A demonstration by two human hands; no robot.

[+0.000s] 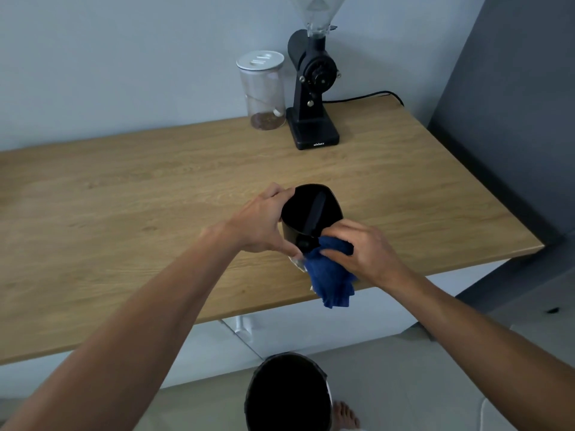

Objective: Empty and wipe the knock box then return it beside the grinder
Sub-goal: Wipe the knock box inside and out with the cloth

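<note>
The black knock box (303, 209) stands near the front edge of the wooden table (124, 213), its mouth open toward me with a black bar across it. My left hand (261, 223) grips its left side. My right hand (364, 250) presses a blue cloth (329, 275) against the box's near right side; the cloth hangs over the table edge. The black grinder (312, 91) stands at the back of the table, well beyond the box.
A clear jar (264, 91) with a white lid and some brown grounds stands left of the grinder. A black bin (286, 393) sits on the floor below the table edge, beside a bare foot (345, 415). The grinder's cable (367, 96) runs to the right.
</note>
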